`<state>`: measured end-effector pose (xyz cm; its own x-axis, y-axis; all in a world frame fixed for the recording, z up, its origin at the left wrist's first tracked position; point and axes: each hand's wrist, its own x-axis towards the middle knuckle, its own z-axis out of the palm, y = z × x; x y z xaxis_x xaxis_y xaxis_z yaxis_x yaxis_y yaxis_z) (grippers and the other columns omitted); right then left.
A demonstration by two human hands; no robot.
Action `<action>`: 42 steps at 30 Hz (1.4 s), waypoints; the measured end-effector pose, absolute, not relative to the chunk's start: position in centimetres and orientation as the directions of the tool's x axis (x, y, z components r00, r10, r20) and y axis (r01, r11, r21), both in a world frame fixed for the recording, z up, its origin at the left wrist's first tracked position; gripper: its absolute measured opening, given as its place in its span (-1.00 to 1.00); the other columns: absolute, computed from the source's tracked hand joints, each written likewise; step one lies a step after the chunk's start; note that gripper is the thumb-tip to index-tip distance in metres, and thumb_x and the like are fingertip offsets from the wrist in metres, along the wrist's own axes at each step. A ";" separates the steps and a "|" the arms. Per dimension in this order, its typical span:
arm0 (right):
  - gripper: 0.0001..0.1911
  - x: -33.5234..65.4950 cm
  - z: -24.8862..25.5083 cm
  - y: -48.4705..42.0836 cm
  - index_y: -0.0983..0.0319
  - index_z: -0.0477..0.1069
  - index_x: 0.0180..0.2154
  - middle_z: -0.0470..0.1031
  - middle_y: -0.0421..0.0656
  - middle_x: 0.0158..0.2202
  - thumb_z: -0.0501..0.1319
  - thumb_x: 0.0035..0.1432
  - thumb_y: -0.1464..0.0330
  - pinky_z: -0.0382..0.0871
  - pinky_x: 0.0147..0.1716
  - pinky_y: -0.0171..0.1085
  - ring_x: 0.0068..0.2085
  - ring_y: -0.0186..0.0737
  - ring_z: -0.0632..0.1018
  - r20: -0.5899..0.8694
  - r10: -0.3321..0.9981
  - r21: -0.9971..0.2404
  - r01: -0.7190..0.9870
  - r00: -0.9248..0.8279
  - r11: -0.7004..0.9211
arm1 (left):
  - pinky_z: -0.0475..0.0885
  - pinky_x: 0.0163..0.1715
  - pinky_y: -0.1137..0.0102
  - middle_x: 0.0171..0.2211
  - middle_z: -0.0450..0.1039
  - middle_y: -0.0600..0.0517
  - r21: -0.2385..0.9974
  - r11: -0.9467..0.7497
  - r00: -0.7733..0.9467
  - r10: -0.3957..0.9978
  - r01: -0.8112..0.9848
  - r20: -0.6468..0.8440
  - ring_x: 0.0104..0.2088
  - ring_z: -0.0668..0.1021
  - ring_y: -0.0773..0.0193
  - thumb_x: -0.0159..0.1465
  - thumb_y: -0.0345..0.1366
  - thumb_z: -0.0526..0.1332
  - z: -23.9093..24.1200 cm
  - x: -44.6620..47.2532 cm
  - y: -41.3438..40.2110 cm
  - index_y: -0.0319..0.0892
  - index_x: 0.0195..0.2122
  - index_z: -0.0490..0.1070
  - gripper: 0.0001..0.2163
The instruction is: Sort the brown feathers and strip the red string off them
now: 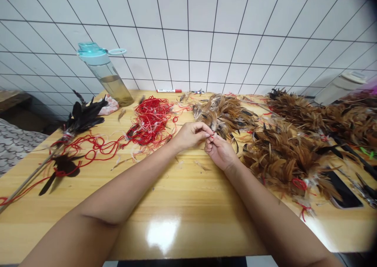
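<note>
My left hand (193, 135) and my right hand (219, 151) meet at the middle of the wooden table (182, 204), fingertips pinched together on the base of a brown feather bundle (225, 113) that fans out behind them. A tangle of red string (151, 119) lies just left of my left hand, and a strand of it runs further left across the table. What exactly sits between my fingertips is hidden by the fingers.
Heaps of brown feathers (294, 149) cover the right side. A stick with black feathers (79, 119) lies at left. A water bottle (107, 76) stands at the back left, a red marker (169, 91) by the tiled wall, a black phone (343, 190) and scissors (363, 190) at right.
</note>
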<state>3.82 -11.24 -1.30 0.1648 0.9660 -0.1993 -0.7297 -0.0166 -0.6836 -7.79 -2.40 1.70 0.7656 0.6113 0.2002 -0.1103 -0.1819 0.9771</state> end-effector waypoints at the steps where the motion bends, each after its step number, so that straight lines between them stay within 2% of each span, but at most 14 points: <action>1: -0.84 3.8 -1.3 -11.2 0.22 0.30 -0.46 0.28 -0.29 -0.54 0.28 0.07 0.41 0.18 -0.57 -0.43 -0.55 -0.46 0.25 -0.200 0.966 -0.681 -0.732 0.162 -0.018 | 0.47 -0.32 0.46 -0.44 0.56 -0.02 0.978 -0.176 0.767 0.611 -0.111 0.197 -0.42 0.57 0.37 0.09 -0.37 0.29 1.7 -7.8 -2.4 -0.28 -0.35 0.50 -0.88; 6: -0.82 3.8 -1.3 -11.2 0.23 0.29 -0.46 0.27 -0.29 -0.53 0.29 0.08 0.38 0.19 -0.56 -0.42 -0.55 -0.47 0.25 -0.199 0.967 -0.682 -0.731 0.161 -0.018 | 0.47 -0.35 0.46 -0.45 0.56 -0.02 0.975 -0.191 0.772 0.600 -0.117 0.211 -0.44 0.57 0.37 0.10 -0.36 0.28 1.6 -7.7 -2.3 -0.29 -0.34 0.48 -0.88; 11: -0.82 3.9 -1.5 -11.1 0.21 0.30 -0.45 0.27 -0.30 -0.52 0.31 0.06 0.37 0.20 -0.56 -0.45 -0.54 -0.48 0.25 -0.183 0.968 -0.698 -0.716 0.170 -0.006 | 0.43 -0.37 0.51 -0.45 0.52 0.02 0.948 -0.308 0.735 0.626 -0.076 0.262 -0.43 0.54 0.41 0.10 -0.39 0.24 1.3 -7.5 -2.7 -0.28 -0.35 0.44 -0.91; 15: -0.82 3.9 -1.6 -11.1 0.22 0.31 -0.45 0.28 -0.30 -0.52 0.31 0.06 0.35 0.20 -0.56 -0.45 -0.54 -0.48 0.24 -0.186 0.969 -0.683 -0.730 0.165 -0.007 | 0.39 -0.39 0.51 -0.48 0.47 0.07 0.890 -0.450 0.693 0.621 -0.069 0.367 -0.47 0.49 0.43 0.12 -0.44 0.16 1.1 -7.2 -3.2 -0.24 -0.34 0.40 -0.92; 17: -0.82 3.8 -1.6 -11.1 0.22 0.32 -0.46 0.28 -0.30 -0.52 0.31 0.06 0.35 0.20 -0.56 -0.45 -0.54 -0.48 0.24 -0.183 0.970 -0.679 -0.734 0.163 -0.005 | 0.39 -0.34 0.48 -0.45 0.47 0.06 0.813 -0.581 0.661 0.599 -0.030 0.452 -0.44 0.49 0.41 0.13 -0.47 0.13 1.1 -7.2 -3.4 -0.23 -0.34 0.40 -0.90; 21: -0.80 3.7 -1.6 -11.1 0.23 0.33 -0.48 0.27 -0.29 -0.51 0.31 0.07 0.31 0.20 -0.54 -0.45 -0.53 -0.47 0.23 -0.144 0.976 -0.702 -0.712 0.166 0.018 | 0.36 -0.21 0.40 -0.36 0.46 0.01 0.563 -0.822 0.597 0.496 0.088 0.630 -0.29 0.47 0.31 0.16 -0.48 0.11 1.2 -7.2 -3.7 -0.20 -0.30 0.40 -0.87; 25: -0.78 3.3 -1.7 -11.1 0.25 0.33 -0.51 0.25 -0.28 -0.53 0.31 0.06 0.31 0.19 -0.55 -0.45 -0.53 -0.47 0.22 -0.130 0.980 -0.696 -0.718 0.152 0.020 | 0.33 -0.19 0.39 -0.31 0.45 -0.02 0.424 -0.891 0.566 0.435 0.161 0.700 -0.25 0.45 0.28 0.22 -0.45 0.08 0.7 -7.1 -3.7 -0.19 -0.22 0.38 -0.85; 29: -0.76 2.9 -1.8 -11.0 0.26 0.33 -0.52 0.25 -0.29 -0.54 0.32 0.06 0.30 0.19 -0.55 -0.46 -0.54 -0.48 0.21 -0.137 0.980 -0.663 -0.749 0.144 0.017 | 0.31 -0.20 0.37 -0.34 0.42 -0.03 0.336 -0.915 0.570 0.402 0.222 0.717 -0.27 0.42 0.26 0.27 -0.41 0.05 0.4 -7.0 -3.7 -0.19 -0.24 0.37 -0.87; 32: -0.76 2.9 -1.8 -11.1 0.25 0.33 -0.50 0.26 -0.30 -0.54 0.30 0.09 0.29 0.19 -0.55 -0.47 -0.55 -0.48 0.22 -0.146 0.978 -0.647 -0.762 0.148 0.018 | 0.32 -0.21 0.38 -0.36 0.41 -0.01 0.341 -0.908 0.566 0.418 0.242 0.711 -0.28 0.42 0.27 0.28 -0.41 0.04 0.3 -6.9 -3.8 -0.19 -0.27 0.36 -0.88; 42: -0.75 2.7 -1.7 -11.1 0.25 0.30 -0.52 0.23 -0.30 -0.58 0.22 0.16 0.30 0.19 -0.56 -0.47 -0.58 -0.48 0.22 -0.147 0.975 -0.637 -0.770 0.164 0.033 | 0.36 -0.24 0.46 -0.39 0.42 0.05 0.511 -0.839 0.480 0.531 0.185 0.698 -0.31 0.46 0.36 0.18 -0.51 0.13 0.4 -6.5 -4.2 -0.19 -0.34 0.35 -0.90</action>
